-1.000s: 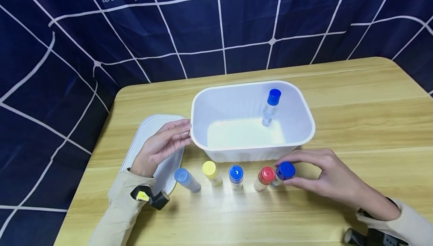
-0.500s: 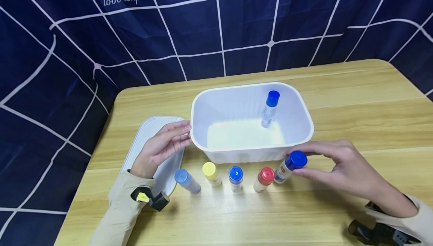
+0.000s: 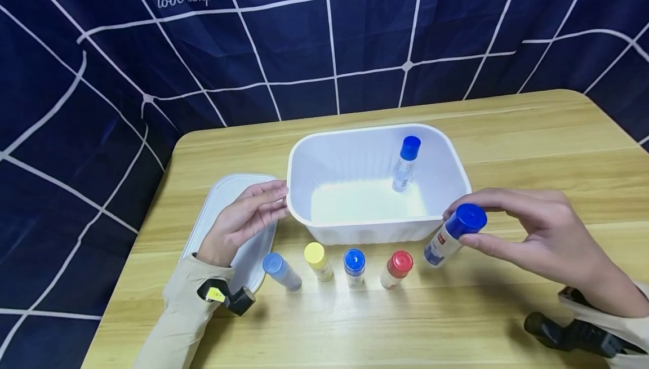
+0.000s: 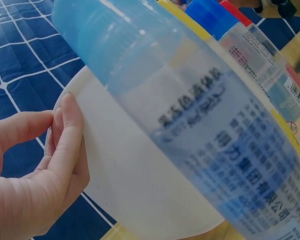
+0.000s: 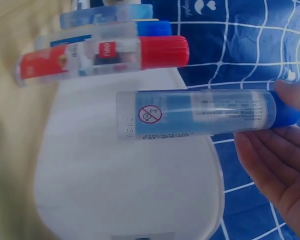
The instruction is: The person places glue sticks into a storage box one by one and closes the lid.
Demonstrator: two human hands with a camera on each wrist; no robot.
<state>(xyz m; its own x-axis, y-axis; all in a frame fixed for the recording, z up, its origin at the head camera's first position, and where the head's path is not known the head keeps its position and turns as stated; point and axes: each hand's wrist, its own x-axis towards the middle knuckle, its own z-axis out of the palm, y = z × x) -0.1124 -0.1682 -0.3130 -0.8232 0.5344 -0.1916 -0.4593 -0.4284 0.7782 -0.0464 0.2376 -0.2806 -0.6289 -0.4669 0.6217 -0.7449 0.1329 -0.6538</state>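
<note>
My right hand [image 3: 539, 234] pinches a glue bottle by its dark blue cap [image 3: 467, 219], holding it tilted at the front right corner of the white plastic box [image 3: 350, 226]. In the right wrist view, this clear glue bottle [image 5: 205, 114] lies across the box wall, its base pointing away from the hand. My left hand [image 3: 248, 219] rests its relaxed fingertips against the left rim of the box. One blue-capped glue bottle [image 3: 404, 167] leans inside the box on the right.
Before the box stand a light blue glue bottle [image 3: 281, 271], a yellow-capped one [image 3: 319, 261], a blue-capped one [image 3: 354, 267] and a red-capped one [image 3: 396, 269]. A white lid [image 3: 218, 194] lies under my left hand. Dark blue gridded cloth [image 3: 284, 31] hangs behind the wooden table [image 3: 547, 149].
My right hand has drawn the blue-capped glue bottle away from the red-capped one, rightward and up, and it now tilts more. My left hand keeps its place at the box rim.
</note>
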